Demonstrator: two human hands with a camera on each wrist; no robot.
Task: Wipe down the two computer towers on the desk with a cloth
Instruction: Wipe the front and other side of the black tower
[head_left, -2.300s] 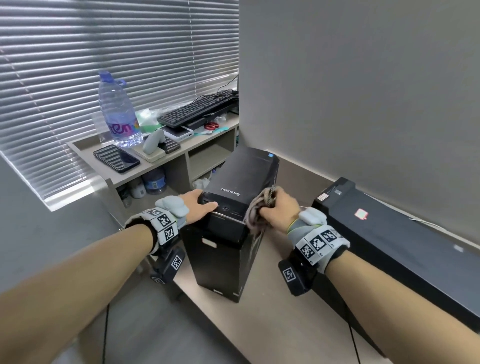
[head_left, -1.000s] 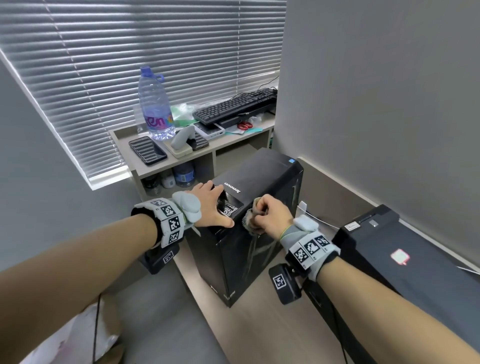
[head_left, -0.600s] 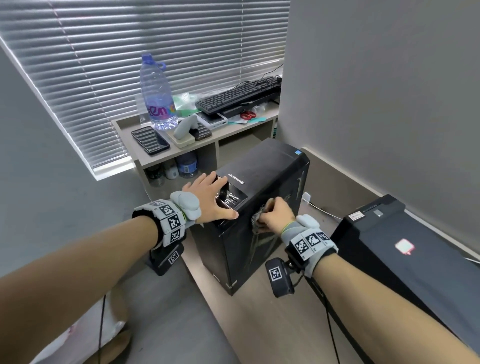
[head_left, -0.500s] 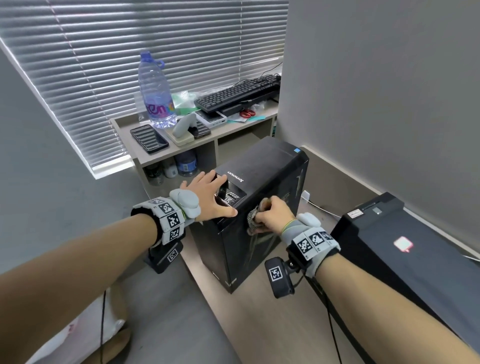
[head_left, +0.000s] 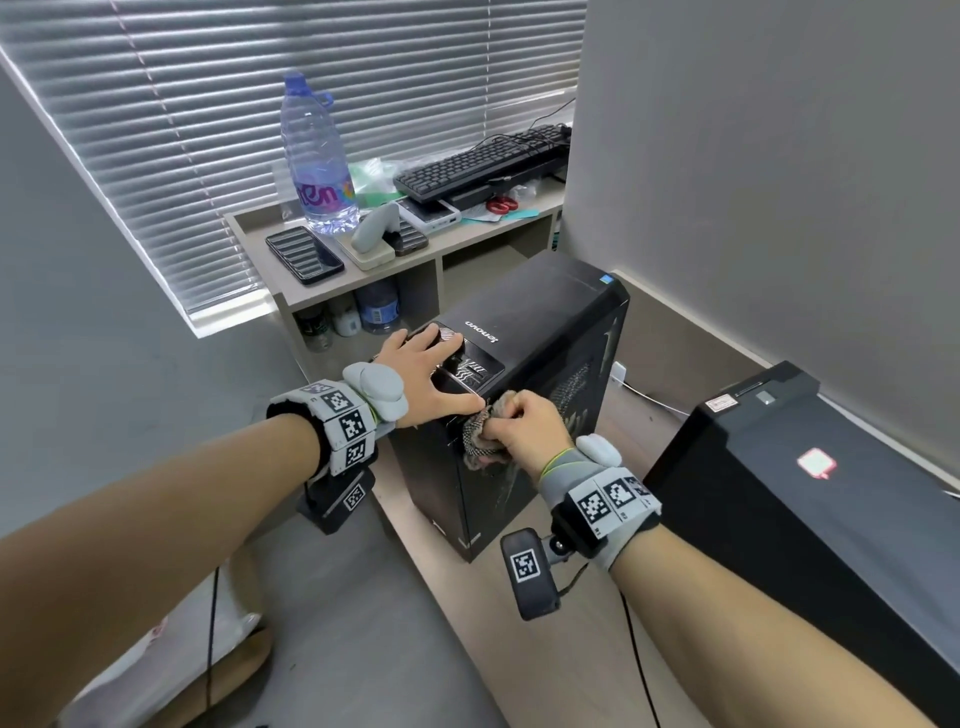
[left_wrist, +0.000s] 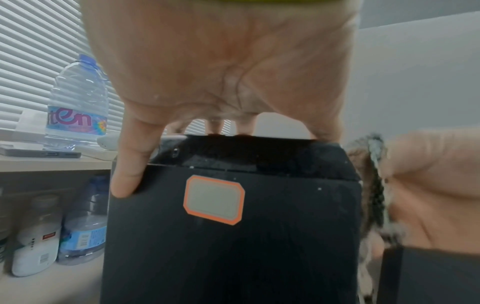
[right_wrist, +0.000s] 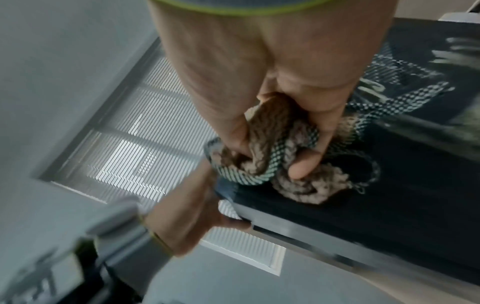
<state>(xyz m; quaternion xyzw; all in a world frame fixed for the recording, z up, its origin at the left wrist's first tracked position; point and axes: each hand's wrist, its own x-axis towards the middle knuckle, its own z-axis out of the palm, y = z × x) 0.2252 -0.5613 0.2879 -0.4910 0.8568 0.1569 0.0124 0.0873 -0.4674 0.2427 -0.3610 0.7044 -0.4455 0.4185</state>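
A black upright tower stands on the desk. My left hand lies flat on its top front, fingers spread, with one finger hanging over the edge in the left wrist view. My right hand grips a bunched checked cloth and presses it on the tower's right side panel, just under the top front corner. In the right wrist view the fingers curl into the cloth on the dark panel. The second black tower lies flat to the right, untouched.
Behind the upright tower a low shelf carries a big water bottle, a keyboard and small devices, with bottles below. A white cable runs between the towers. Grey walls close off the right. A bag lies on the floor.
My right hand has rubbed the cloth from the tower's top edge onto the side panel and back up near the front corner. My left hand has stayed on the top.
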